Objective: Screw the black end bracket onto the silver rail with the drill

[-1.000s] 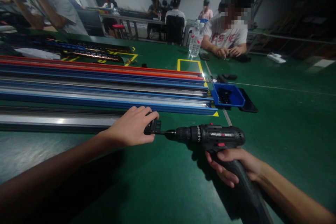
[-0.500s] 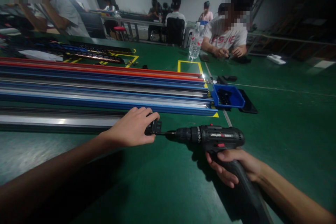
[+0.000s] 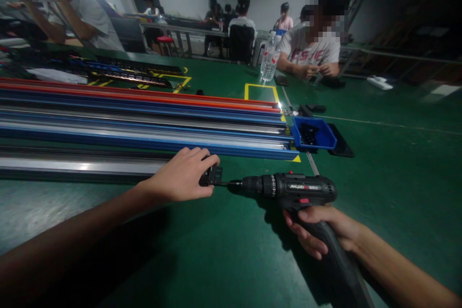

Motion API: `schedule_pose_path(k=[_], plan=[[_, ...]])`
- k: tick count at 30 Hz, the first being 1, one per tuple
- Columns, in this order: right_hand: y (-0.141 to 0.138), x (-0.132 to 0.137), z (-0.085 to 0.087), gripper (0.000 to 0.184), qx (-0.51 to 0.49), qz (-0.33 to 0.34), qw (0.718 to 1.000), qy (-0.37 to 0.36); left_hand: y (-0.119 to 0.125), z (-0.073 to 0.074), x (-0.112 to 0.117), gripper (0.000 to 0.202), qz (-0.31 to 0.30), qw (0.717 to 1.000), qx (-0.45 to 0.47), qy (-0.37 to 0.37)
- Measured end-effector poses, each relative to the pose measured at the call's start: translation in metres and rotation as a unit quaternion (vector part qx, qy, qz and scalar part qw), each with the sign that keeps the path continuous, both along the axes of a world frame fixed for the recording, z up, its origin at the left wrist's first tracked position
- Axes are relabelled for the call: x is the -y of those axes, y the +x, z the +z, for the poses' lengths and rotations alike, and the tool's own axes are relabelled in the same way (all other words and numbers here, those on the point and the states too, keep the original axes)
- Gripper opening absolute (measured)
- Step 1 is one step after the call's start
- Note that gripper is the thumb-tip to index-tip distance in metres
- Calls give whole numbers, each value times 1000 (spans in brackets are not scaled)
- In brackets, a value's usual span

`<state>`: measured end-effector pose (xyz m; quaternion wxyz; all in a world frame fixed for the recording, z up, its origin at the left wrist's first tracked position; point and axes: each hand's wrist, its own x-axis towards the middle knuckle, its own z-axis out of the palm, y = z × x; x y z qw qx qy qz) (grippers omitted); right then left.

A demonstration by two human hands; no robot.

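Observation:
My left hand (image 3: 186, 173) is closed around the right end of a long dark metal rail (image 3: 83, 166) with a silvery face. A small black end bracket (image 3: 215, 174) pokes out past its fingertips; the hand covers the rest of it. My right hand (image 3: 317, 228) grips the handle of a black cordless drill (image 3: 288, 186) with a red switch. The drill lies level, pointing left, and the tip of its thin bit (image 3: 225, 183) meets the bracket. Whether the bit sits in a screw cannot be made out.
Beyond the rail lie several blue rails (image 3: 216, 144) and red rails (image 3: 198, 98). A blue bin (image 3: 327, 140) of small black parts stands by their right ends. Water bottles (image 3: 267, 60) and a seated co-worker (image 3: 310, 53) are across the green table (image 3: 390, 168).
My hands, the drill and the rail stay in place. Across the table, the co-worker's hands have shifted slightly.

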<state>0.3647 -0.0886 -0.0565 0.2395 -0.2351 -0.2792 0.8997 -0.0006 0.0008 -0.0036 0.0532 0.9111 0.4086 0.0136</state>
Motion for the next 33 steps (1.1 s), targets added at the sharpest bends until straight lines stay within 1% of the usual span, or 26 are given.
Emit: schedule_pose_path(k=[6,13,18,26,33], plan=[[-1,0,2,25,4,-1,1000,-1,1,0,-1,39,0,1000,-3,2],[1,0,-1,24,2,-8,1000,-9,-1,0,-1,40,1,1000,2,0],[1,0,-2,24,-10,-2,1000,2,-1,1,0,38,-1,1000,2,3],[1,0,0,23,6,-5,1000,-2,-1,-2,0,40,-2,1000,-2,8],[2,0,0,23,10,-7,1000,-5,0,-1,-1,40,0,1000,-3,2]])
